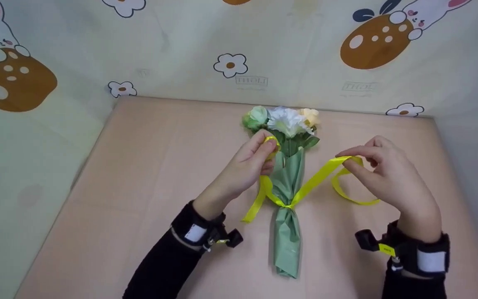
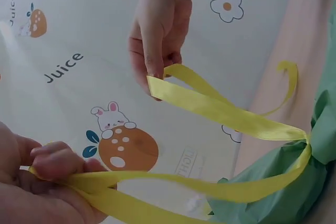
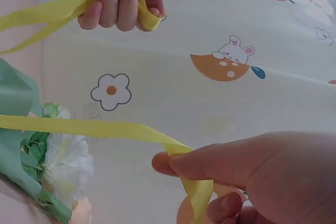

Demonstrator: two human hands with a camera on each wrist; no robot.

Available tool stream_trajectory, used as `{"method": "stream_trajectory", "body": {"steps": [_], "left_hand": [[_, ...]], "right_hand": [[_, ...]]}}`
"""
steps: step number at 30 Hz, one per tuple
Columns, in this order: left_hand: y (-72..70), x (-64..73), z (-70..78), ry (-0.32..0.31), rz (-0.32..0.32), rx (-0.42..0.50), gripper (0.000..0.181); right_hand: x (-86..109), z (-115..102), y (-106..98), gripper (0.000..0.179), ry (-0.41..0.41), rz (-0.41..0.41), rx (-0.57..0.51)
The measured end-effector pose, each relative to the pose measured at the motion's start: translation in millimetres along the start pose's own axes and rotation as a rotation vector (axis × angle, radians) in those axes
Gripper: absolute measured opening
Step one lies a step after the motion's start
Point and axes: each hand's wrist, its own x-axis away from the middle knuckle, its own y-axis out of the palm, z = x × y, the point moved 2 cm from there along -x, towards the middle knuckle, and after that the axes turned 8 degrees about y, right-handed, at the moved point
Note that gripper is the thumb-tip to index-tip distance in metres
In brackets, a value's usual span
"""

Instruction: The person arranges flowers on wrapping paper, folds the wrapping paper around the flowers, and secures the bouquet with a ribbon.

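Observation:
A bouquet of artificial-looking flowers [image 1: 286, 121], white, pale green and cream, lies on the table in green wrapping paper [image 1: 287, 245]. A yellow ribbon [image 1: 315, 180] passes round the paper's narrow waist, one length running to each side. My left hand [image 1: 249, 162] grips a loop of the ribbon above the paper, fingers curled, with a short tail hanging below. On the other side my right hand [image 1: 392, 174] pinches the other length between thumb and fingertips; its loose end curls beneath the hand. In the right wrist view the ribbon drapes over the right fingers [image 3: 210, 163].
The table [image 1: 139, 166] has a pinkish cover. Behind it rises a pale curtain-like backdrop [image 1: 181, 50] printed with rabbits, orange fruit and flowers. Each wrist wears a black strap with a small camera [image 1: 235, 238].

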Motion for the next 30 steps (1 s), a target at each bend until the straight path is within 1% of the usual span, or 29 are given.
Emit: {"method": "stream_trajectory", "body": {"steps": [1, 3, 5, 7, 9, 11, 13, 14, 16, 18, 20, 22, 24, 26, 28, 30], "left_hand": [[-0.1, 0.4, -4.2, -0.023, -0.007, -0.005, 0.024], [1.0, 1.3, -6.5, -0.071, -0.013, -0.034, 0.024], [1.9, 1.8, -7.1, -0.117, -0.015, -0.067, 0.022], [3.2, 1.8, -5.6, -0.143, -0.008, -0.082, 0.019], [5.3, 2.0, -0.2, -0.162, -0.004, -0.109, 0.017], [7.5, 2.3, 5.7, -0.167, -0.006, -0.132, 0.018], [8.7, 2.7, 10.7, -0.165, -0.011, -0.170, 0.020], [9.0, 3.0, 12.6, -0.168, -0.013, -0.185, 0.021], [7.1, 3.2, 9.4, -0.174, -0.020, -0.225, 0.020], [4.1, 3.4, 4.1, -0.175, -0.029, -0.276, 0.017], [0.2, 3.2, -2.0, -0.174, -0.028, -0.325, 0.014], [-3.9, 3.1, -6.5, -0.178, -0.006, -0.367, 0.014], [-7.6, 3.2, -7.5, -0.191, 0.028, -0.410, 0.016], [-11.1, 4.0, -7.0, -0.213, 0.057, -0.475, 0.018], [-13.9, 5.3, -6.5, -0.242, 0.065, -0.552, 0.017], [-15.4, 6.3, -6.4, -0.271, 0.061, -0.627, 0.015]], "right_hand": [[-0.7, -0.7, 0.5, 0.013, 0.037, 0.005, 0.000], [-2.7, -1.7, 2.4, 0.011, 0.113, 0.020, -0.016], [-5.4, -3.3, 5.8, 0.014, 0.179, 0.039, -0.069], [-8.6, -5.4, 10.9, 0.015, 0.210, 0.076, -0.117], [-11.9, -8.7, 17.6, 0.016, 0.215, 0.120, -0.163], [-15.3, -13.9, 26.1, 0.016, 0.201, 0.161, -0.216], [-18.6, -20.1, 36.1, 0.017, 0.150, 0.181, -0.290], [-19.7, -25.7, 40.5, 0.019, 0.111, 0.170, -0.318], [-21.3, -37.7, 49.4, 0.024, 0.023, 0.105, -0.382], [-22.2, -48.8, 58.6, 0.033, -0.057, -0.010, -0.442], [-22.0, -58.7, 66.6, 0.040, -0.098, -0.128, -0.463], [-22.0, -61.6, 75.5, 0.043, -0.104, -0.216, -0.501], [-21.9, -61.9, 82.8, 0.046, -0.096, -0.275, -0.525], [-22.4, -60.9, 88.0, 0.049, -0.079, -0.321, -0.552], [-22.8, -59.8, 90.8, 0.049, -0.071, -0.346, -0.541], [-23.6, -58.8, 90.5, 0.046, -0.059, -0.352, -0.517]]}}
